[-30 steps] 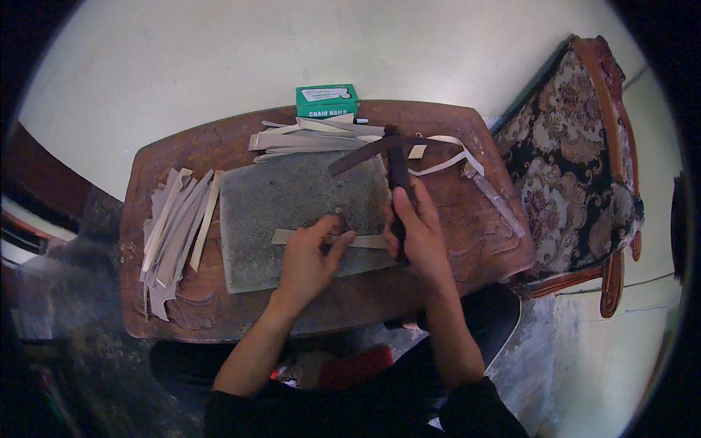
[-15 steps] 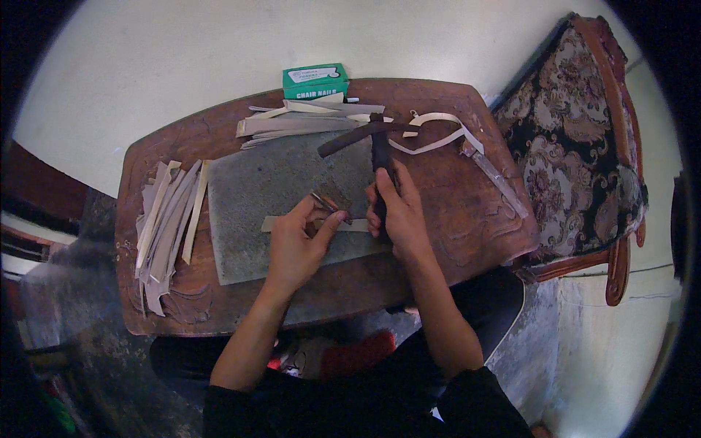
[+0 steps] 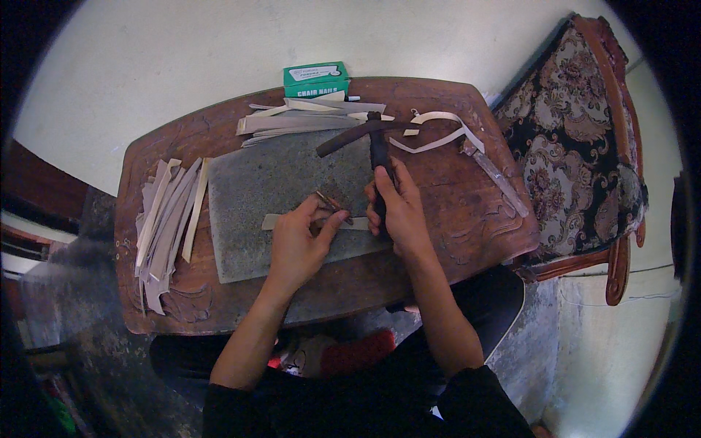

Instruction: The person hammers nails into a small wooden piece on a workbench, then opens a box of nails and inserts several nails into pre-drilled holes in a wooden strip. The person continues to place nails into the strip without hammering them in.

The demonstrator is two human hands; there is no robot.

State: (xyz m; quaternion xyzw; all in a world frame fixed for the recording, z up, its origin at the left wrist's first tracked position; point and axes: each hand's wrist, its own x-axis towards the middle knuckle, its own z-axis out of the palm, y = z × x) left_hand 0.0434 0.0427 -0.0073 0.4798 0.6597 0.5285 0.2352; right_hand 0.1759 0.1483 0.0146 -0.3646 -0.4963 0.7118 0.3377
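My left hand (image 3: 296, 237) pinches a thin metal rod (image 3: 326, 199), perhaps a punch, slanting above a pale strip (image 3: 356, 223). The strip lies flat across a grey slab (image 3: 252, 179), and my left fingers hide its middle. In my right hand (image 3: 401, 213) is a hammer (image 3: 378, 150), my fingers wrapped round its dark handle. Its long, narrow head points up and away from me, over the far right part of the slab. The rod's lower tip is near the strip, but I cannot tell whether they touch.
The slab rests on a carved wooden table (image 3: 467, 237). Bundles of pale strips lie at the left (image 3: 166, 219) and far side (image 3: 310, 118), near a green box (image 3: 315, 80). At right are a looped strap (image 3: 442, 117), a flat blade-like tool (image 3: 496, 179) and a floral-upholstered chair (image 3: 569, 153).
Both hands stay almost in place. The hammer's head has shifted very slightly to the left, and the rod in my left fingers has tilted a little.
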